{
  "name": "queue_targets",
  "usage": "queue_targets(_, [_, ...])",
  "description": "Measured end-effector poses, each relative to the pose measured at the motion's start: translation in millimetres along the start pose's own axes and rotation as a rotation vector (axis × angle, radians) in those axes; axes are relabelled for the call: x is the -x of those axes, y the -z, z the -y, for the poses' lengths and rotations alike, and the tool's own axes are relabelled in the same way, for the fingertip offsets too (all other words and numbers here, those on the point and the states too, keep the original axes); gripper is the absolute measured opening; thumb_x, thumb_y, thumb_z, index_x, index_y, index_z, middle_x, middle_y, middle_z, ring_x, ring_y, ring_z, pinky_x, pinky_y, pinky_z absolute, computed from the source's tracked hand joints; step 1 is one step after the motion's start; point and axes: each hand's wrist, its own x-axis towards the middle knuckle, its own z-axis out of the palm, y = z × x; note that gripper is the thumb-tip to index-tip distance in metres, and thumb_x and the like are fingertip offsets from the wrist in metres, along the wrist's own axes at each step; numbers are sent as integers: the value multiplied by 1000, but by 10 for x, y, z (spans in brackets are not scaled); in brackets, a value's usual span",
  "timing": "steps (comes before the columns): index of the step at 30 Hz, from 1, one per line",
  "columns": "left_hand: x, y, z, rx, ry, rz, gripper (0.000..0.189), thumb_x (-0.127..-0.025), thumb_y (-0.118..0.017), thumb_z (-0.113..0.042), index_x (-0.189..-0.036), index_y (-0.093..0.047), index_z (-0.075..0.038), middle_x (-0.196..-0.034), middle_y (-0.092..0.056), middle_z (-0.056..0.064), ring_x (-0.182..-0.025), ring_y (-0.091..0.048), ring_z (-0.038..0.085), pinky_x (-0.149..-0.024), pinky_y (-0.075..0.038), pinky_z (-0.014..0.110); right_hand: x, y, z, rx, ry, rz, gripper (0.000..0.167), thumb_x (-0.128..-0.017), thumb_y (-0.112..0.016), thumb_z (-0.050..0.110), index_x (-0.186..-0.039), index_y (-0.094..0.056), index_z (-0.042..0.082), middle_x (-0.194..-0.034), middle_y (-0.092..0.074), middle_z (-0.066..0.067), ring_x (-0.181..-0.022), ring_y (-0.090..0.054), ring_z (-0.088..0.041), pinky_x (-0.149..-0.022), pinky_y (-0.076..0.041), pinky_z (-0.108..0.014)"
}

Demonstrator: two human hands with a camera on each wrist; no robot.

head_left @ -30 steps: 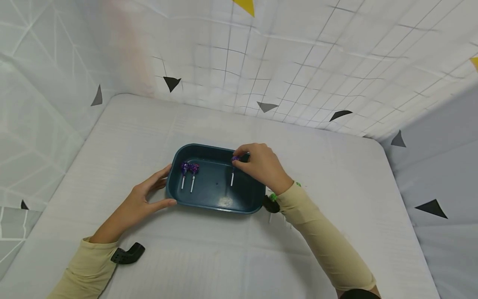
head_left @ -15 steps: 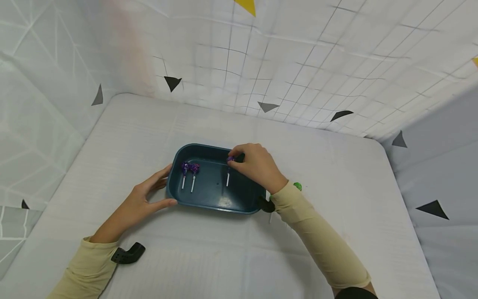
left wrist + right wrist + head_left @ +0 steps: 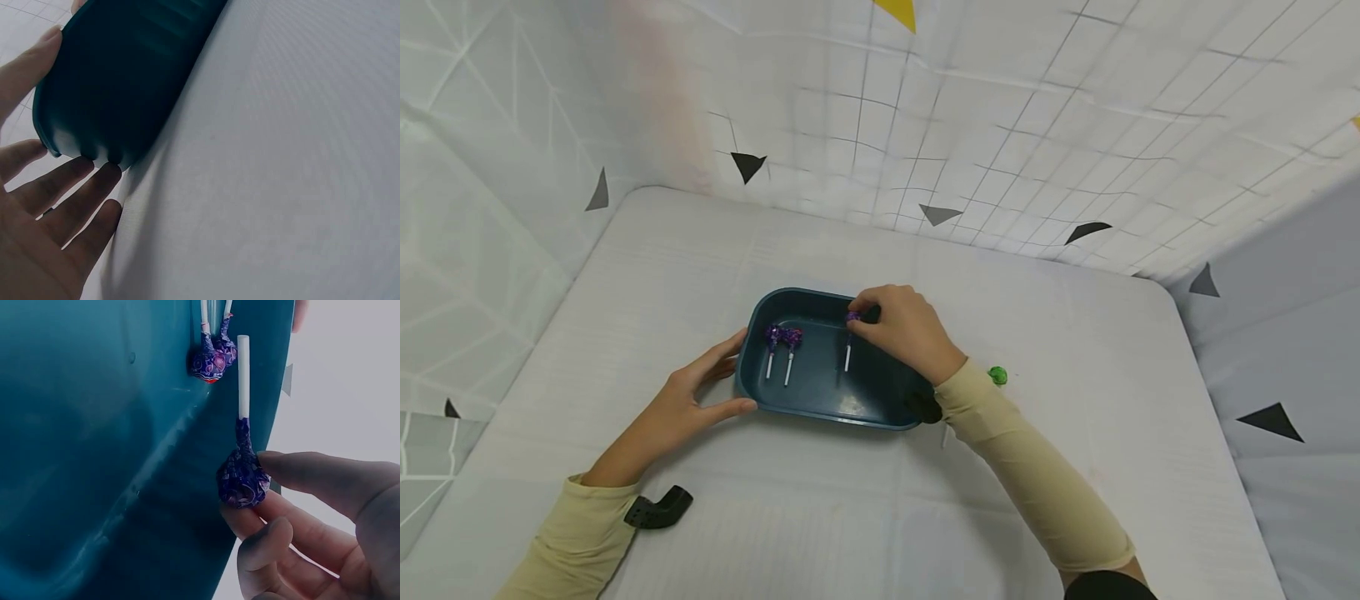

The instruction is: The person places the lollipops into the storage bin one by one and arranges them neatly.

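My right hand pinches a purple-wrapped lollipop by its candy head, over the right half of a dark teal plastic tray. Its white stick points toward the near side in the head view. Two more purple-wrapped lollipops lie side by side at the tray's left end, sticks toward the near side. My left hand is spread against that left end; in the left wrist view its fingertips touch the outer wall and the thumb lies at the rim.
A green-wrapped lollipop lies on the white-covered table right of the tray, partly behind my right sleeve. A white stick shows beside the tray's near right corner. White patterned sheets hang around the table.
My right hand has moved left across the tray with the purple lollipop, toward the other two. More of the green lollipop shows behind the sleeve. The left hand stays put.
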Motion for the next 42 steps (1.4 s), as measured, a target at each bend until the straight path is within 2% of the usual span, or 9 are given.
queue_targets(3, [1,3,5,-7,1,-1,97,-88,-84,-17,-165,-27,-30,-160,-47,13,-137,-46,-8,-110,-40,3,-21,-16,18,6,3,-4,21,-96,-75,27,-111,-80,15,-109,-80,-2,-88,-73,-19,-70,-60,-33])
queue_targets(7, [1,5,10,-3,1,0,97,-88,-84,-17,-165,-27,-31,-160,-47,13,-137,-47,-6,-110,-40,3,-50,-40,45,15,-13,9,21,-96,-75,29,-112,-80,15,-110,-79,-1,-96,-74,-21,-76,-62,-37])
queue_targets(11, [3,5,10,-2,4,-3,97,-88,-84,-18,-165,-27,-31,-160,-47,13,-137,-46,-7,-110,-40,4,-77,-77,81,26,-30,20,22,-96,-75,29,-113,-80,16,-110,-79,-1,-95,-73,-20,-75,-63,-37])
queue_targets(19, [3,7,13,5,7,-3,97,-87,-85,-18,-165,-27,-31,-160,-47,13,-136,-45,-10,-110,-40,4,-107,-158,153,57,-23,35,22,-96,-75,31,-113,-80,18,-111,-79,0,-85,-70,-16,-62,-60,-32])
queue_targets(27, [-10,5,20,8,-4,-3,98,-87,-85,-17,-165,-27,-30,-161,-45,12,-137,-44,-12,-110,-40,4,-162,-251,187,81,-2,45,21,-96,-76,30,-112,-80,17,-110,-79,1,-94,-73,-18,-74,-64,-36])
queue_targets(32, [-12,9,16,5,-6,-7,98,-87,-85,-17,-165,-27,-30,-160,-47,13,-137,-44,-12,-110,-41,4,-190,-285,233,91,12,52,21,-95,-76,30,-110,-80,16,-110,-79,-1,-93,-74,-18,-73,-64,-36])
queue_targets(34, [-11,9,12,5,-2,-5,98,-87,-85,-17,-165,-27,-30,-160,-47,13,-139,-46,-5,-110,-41,5,-199,-302,247,94,18,55,21,-95,-76,29,-110,-80,16,-110,-79,-2,-91,-74,-18,-72,-64,-36])
queue_targets(40, [-6,9,-1,19,13,5,98,-87,-85,-18,-165,-27,-29,-159,-47,15,-142,-52,33,-111,-40,4,-217,-369,260,90,27,65,22,-95,-76,29,-112,-80,15,-110,-79,-1,-89,-73,-15,-72,-64,-35])
queue_targets(42, [-5,8,0,20,16,6,98,-87,-85,-18,-165,-26,-30,-159,-47,15,-141,-52,37,-110,-40,3,-220,-388,261,90,25,70,22,-95,-76,29,-112,-80,16,-110,-79,-1,-90,-73,-15,-72,-64,-35])
